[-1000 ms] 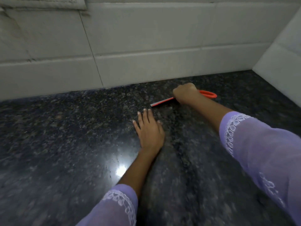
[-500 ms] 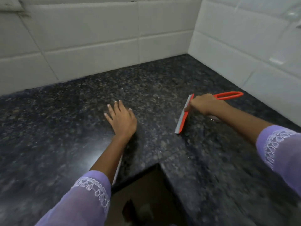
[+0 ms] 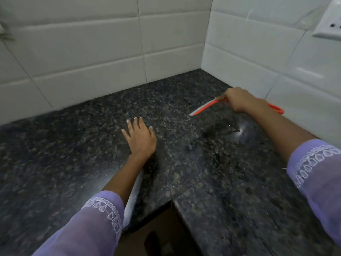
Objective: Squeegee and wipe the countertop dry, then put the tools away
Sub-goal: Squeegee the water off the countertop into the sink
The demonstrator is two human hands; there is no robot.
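Note:
The dark speckled granite countertop (image 3: pixel 77 150) runs in an L along two tiled walls. My right hand (image 3: pixel 239 99) grips an orange squeegee (image 3: pixel 204 108) near the back right corner; its grey-edged blade slants down-left toward the counter, and the orange loop handle sticks out behind my wrist. My left hand (image 3: pixel 140 137) lies flat on the stone with its fingers spread, holding nothing. A wet, shiny patch (image 3: pixel 227 130) sits on the counter just in front of the squeegee.
White tiled walls (image 3: pixel 92 52) meet at the corner behind the counter. A white wall socket (image 3: pixel 328 23) is mounted at the upper right. The counter's inner corner edge (image 3: pixel 171 202) drops to a dark gap below, between my arms.
My right hand has carried the squeegee back toward the corner and turned the blade from steep to a flatter slant. My left hand stays flat on the counter.

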